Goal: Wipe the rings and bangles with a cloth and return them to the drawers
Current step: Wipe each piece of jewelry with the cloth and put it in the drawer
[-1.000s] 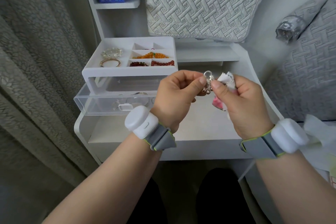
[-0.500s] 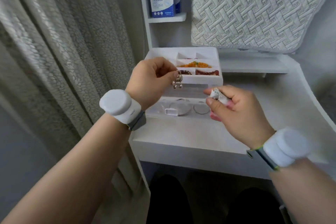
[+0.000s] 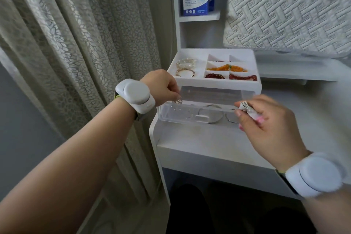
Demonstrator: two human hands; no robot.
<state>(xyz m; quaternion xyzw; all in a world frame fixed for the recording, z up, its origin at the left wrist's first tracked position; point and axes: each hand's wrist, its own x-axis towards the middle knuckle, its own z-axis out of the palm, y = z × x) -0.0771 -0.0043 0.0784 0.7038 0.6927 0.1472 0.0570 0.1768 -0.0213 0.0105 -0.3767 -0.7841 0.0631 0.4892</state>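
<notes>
The left hand (image 3: 161, 85) pinches a ring (image 3: 177, 101) in its grip over the left edge of the open drawer (image 3: 190, 118), and the right hand (image 3: 266, 127) clutches the cloth (image 3: 247, 109); released early, the ring could fall outside.

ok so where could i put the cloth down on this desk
Bare desk runs between the clear drawer and the front edge, and more lies to the drawer's right, beyond the right hand. The top tray and the drawer are crowded with jewellery.

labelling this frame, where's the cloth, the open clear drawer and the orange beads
cloth (image 3: 247, 109), head view, on its white folded end
clear drawer (image 3: 179, 116), head view, front wall left of the handle
orange beads (image 3: 227, 68), head view, middle of the strand
</notes>
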